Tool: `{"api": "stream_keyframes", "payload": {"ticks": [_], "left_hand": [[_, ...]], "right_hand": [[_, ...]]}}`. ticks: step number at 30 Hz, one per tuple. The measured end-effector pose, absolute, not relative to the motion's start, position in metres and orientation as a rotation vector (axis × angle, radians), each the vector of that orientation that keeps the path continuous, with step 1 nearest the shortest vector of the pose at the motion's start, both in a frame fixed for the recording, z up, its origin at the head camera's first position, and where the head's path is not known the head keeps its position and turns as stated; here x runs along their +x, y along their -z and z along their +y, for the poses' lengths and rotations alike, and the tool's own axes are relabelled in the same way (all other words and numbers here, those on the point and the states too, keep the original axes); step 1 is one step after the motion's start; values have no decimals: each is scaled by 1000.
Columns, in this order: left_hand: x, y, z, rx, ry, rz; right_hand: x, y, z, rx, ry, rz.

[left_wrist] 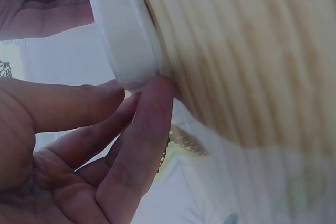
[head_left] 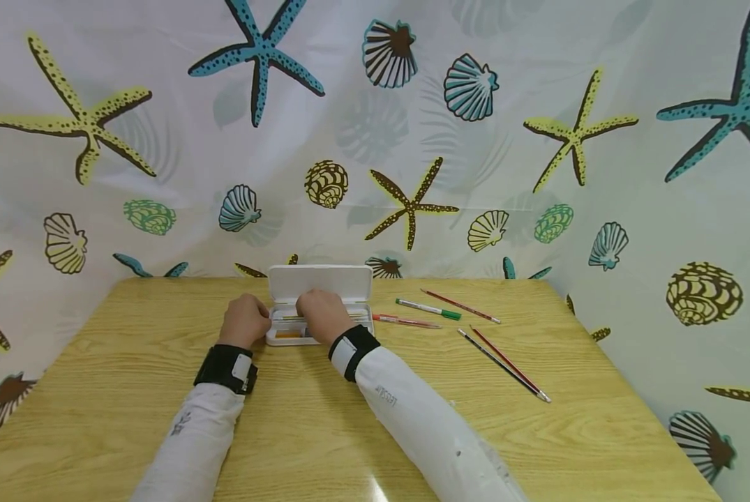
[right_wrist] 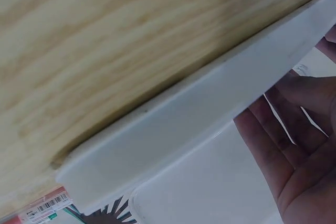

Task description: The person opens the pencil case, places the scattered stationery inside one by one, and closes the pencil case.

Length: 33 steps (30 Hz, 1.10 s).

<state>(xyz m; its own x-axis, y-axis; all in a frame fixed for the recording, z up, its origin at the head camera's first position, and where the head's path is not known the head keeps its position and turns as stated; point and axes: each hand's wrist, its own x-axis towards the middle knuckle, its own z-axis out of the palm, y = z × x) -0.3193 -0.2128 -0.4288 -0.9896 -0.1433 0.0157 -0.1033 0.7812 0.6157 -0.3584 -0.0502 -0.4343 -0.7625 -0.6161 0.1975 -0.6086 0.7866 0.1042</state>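
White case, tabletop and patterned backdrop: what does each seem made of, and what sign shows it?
White case: probably plastic, smooth with a soft sheen, judging by its rounded edges; painted metal is possible.
Tabletop: wood or wood-look laminate, glossy, showing grain and a bright reflection.
Patterned backdrop: likely fabric, fairly matt, with soft creases.

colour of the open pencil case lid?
White; the pencil case lid shows best in the head view.

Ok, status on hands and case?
Left hand pinching white case, left end. Right hand over it, hold unclear. Lid up; loose pencils right of it.
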Motion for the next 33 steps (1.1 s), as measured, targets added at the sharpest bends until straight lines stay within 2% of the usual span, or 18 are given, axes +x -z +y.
{"api": "stream_keyframes", "payload": {"ticks": [33], "left_hand": [[-320,428,-214,214,1035,-2909]], "right_hand": [[-353,427,-43,964,-34,-2802]]}}
